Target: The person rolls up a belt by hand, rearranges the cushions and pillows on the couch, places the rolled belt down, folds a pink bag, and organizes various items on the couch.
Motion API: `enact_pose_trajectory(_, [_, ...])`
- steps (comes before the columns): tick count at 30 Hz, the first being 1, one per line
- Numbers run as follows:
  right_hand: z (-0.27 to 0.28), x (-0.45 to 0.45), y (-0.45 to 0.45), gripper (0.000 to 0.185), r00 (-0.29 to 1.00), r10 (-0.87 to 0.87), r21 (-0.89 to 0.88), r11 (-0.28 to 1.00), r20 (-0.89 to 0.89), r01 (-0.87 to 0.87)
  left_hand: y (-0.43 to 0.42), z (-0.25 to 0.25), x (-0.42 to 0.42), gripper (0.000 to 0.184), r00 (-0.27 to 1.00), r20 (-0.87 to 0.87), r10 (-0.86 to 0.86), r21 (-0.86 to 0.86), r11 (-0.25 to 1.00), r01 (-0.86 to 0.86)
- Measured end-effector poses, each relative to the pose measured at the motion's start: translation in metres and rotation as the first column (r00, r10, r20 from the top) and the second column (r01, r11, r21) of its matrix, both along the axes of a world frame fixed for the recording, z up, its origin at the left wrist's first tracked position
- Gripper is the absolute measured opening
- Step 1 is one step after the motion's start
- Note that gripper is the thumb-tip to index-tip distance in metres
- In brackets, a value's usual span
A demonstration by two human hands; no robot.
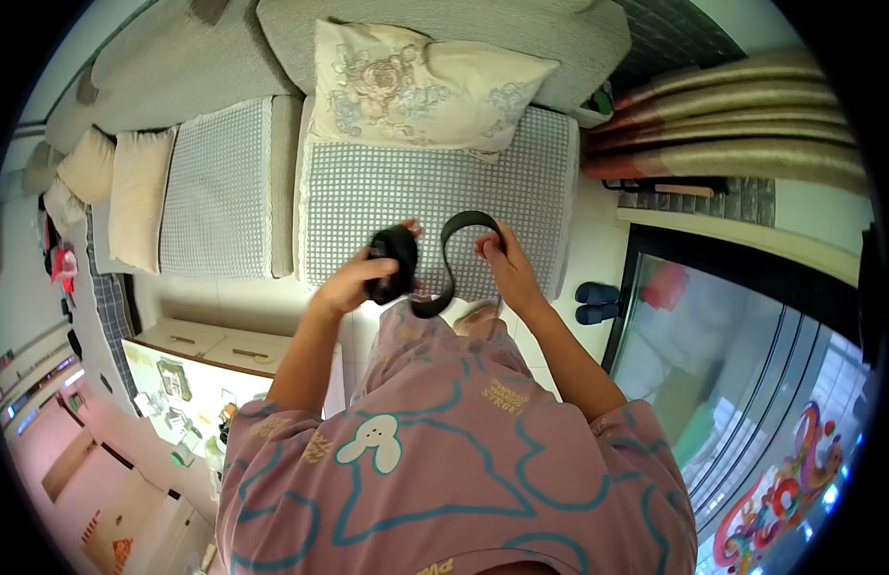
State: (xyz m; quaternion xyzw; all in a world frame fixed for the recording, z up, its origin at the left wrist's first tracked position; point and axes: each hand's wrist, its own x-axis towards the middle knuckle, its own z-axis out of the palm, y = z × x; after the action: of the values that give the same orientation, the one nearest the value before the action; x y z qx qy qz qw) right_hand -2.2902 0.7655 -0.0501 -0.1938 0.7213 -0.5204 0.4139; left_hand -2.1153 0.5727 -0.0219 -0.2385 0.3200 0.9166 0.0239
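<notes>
A black belt (448, 254) runs in a loose S-curve between my two hands. My left hand (345, 284) is closed around its bunched, rolled part, which is blurred by motion. At the other side, my right hand (513, 272) pinches the strap's free end between thumb and fingers. Both hands are in front of my body, above the near edge of the checked sofa seat (349, 192). Between them the strap dips low, then arches up toward my right hand.
A floral pillow (425, 91) leans on the sofa back. To the left are cushions (136, 196) and a cluttered cabinet (200, 383). Dark slippers (598, 303) lie on the floor at right, beside a glass sliding door (713, 335); a striped curtain (732, 120) hangs above.
</notes>
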Motion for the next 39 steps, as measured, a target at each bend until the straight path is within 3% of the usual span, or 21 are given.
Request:
enact_pose_trajectory(1, [-0.009, 0.001, -0.015, 0.033, 0.984, -0.114, -0.14, 0.981, 0.136, 0.133, 0.005, -0.013, -0.007, 0.085, 0.996, 0.028, -0.081, 0.091, 0.993, 0.078])
enact_pose_trajectory(3, [-0.019, -0.004, -0.041, 0.03, 0.945, -0.182, -0.055, 0.977, 0.273, 0.204, 0.023, -0.066, -0.022, 0.06, 0.992, 0.128, 0.005, 0.028, 1.0, -0.009])
enact_pose_trajectory(5, [-0.044, -0.013, -0.061, 0.031, 0.659, -0.444, 0.2, 0.888, 0.607, 0.414, 0.032, -0.117, -0.032, 0.039, 0.951, 0.299, 0.078, 0.1, 0.989, -0.112])
enact_pose_trajectory(7, [-0.084, -0.022, -0.071, 0.034, 0.626, -0.516, 0.275, 0.852, 0.585, 0.445, 0.034, -0.163, -0.04, 0.029, 0.889, 0.394, 0.232, 0.052, 0.96, -0.274])
enact_pose_trajectory(9, [-0.141, -0.037, -0.071, 0.038, 0.695, -0.572, 0.451, 0.807, 0.436, 0.381, 0.029, -0.209, -0.044, 0.048, 0.87, 0.42, 0.258, -0.074, 0.965, -0.25])
enact_pose_trajectory(11, [-0.181, -0.059, -0.062, 0.045, 0.81, -0.485, 0.568, 0.787, 0.33, 0.24, 0.01, -0.218, -0.049, 0.069, 0.808, 0.584, 0.075, -0.299, 0.945, 0.129])
enact_pose_trajectory(13, [-0.206, -0.103, -0.072, 0.056, 0.926, -0.255, 0.602, 0.797, 0.278, 0.038, -0.009, -0.268, -0.041, 0.085, 0.787, 0.615, 0.051, -0.529, 0.766, 0.364])
enact_pose_trajectory(15, [-0.223, -0.16, -0.098, 0.084, 0.975, -0.101, 0.584, 0.787, -0.196, 0.199, -0.055, -0.276, -0.05, 0.084, 0.775, 0.612, 0.155, -0.687, 0.59, 0.424])
enact_pose_trajectory(16, [-0.2, -0.19, -0.12, 0.093, 0.941, -0.086, 0.545, 0.797, -0.328, 0.263, -0.078, -0.269, -0.053, 0.081, 0.78, 0.585, 0.22, -0.669, 0.674, 0.312])
enact_pose_trajectory(17, [-0.187, -0.218, -0.14, 0.1, 0.894, -0.226, 0.406, 0.829, -0.387, 0.385, -0.103, -0.258, -0.059, 0.078, 0.776, 0.56, 0.291, -0.645, 0.741, 0.188])
enact_pose_trajectory(18, [-0.199, -0.256, -0.153, 0.107, 0.82, -0.289, 0.25, 0.856, -0.494, 0.452, -0.127, -0.247, -0.066, 0.074, 0.771, 0.545, 0.328, -0.695, 0.691, 0.197])
enact_pose_trajectory(19, [-0.195, -0.291, -0.173, 0.108, 0.805, -0.32, 0.252, 0.835, -0.499, 0.488, -0.147, -0.239, -0.072, 0.071, 0.767, 0.529, 0.363, -0.74, 0.64, 0.207])
enact_pose_trajectory(21, [-0.181, -0.325, -0.199, 0.107, 0.874, -0.452, 0.176, 0.859, -0.178, 0.481, -0.177, -0.243, -0.076, 0.072, 0.786, 0.424, 0.45, -0.745, 0.667, 0.021])
enact_pose_trajectory(25, [-0.2, -0.333, -0.219, 0.086, 0.873, -0.488, 0.372, 0.806, -0.021, 0.46, -0.204, -0.233, -0.104, 0.091, 0.791, 0.249, 0.559, -0.811, 0.567, -0.145])
enact_pose_trajectory(28, [-0.182, -0.286, -0.201, 0.04, 0.894, -0.447, -0.085, 0.892, -0.017, 0.444, -0.213, -0.23, -0.132, 0.102, 0.73, 0.224, 0.646, -0.741, 0.599, -0.303])
enact_pose_trajectory(31, [-0.12, -0.227, -0.161, 0.033, 0.94, -0.29, -0.131, 0.94, 0.177, 0.315, -0.227, -0.233, -0.146, 0.091, 0.609, 0.295, 0.736, -0.57, 0.648, -0.506])
enact_pose_trajectory(33, [-0.077, -0.179, -0.135, 0.035, 0.927, -0.158, -0.208, 0.949, 0.341, 0.238, -0.245, -0.254, -0.144, 0.082, 0.421, 0.353, 0.836, -0.59, 0.548, -0.593])
enact_pose_trajectory(34, [-0.061, -0.153, -0.121, 0.044, 0.832, -0.132, -0.215, 0.933, 0.539, 0.287, -0.242, -0.246, -0.142, 0.07, 0.542, 0.164, 0.824, -0.437, 0.553, -0.709])
enact_pose_trajectory(36, [-0.057, -0.115, -0.087, 0.06, 0.979, 0.154, 0.001, 0.988, 0.134, -0.156, -0.229, -0.232, -0.125, 0.068, 0.656, 0.053, 0.753, -0.368, 0.625, -0.688])
enact_pose_trajectory(37, [-0.055, -0.095, -0.07, 0.069, 0.941, 0.333, 0.144, 0.936, -0.055, -0.322, -0.222, -0.224, -0.112, 0.068, 0.69, 0.085, 0.719, -0.423, 0.653, -0.628])
enact_pose_trajectory(39, [-0.049, -0.11, -0.047, 0.058, 0.898, 0.141, -0.171, 0.982, 0.418, -0.075, -0.208, -0.212, -0.079, 0.066, 0.741, 0.191, 0.644, -0.537, 0.7, -0.47])
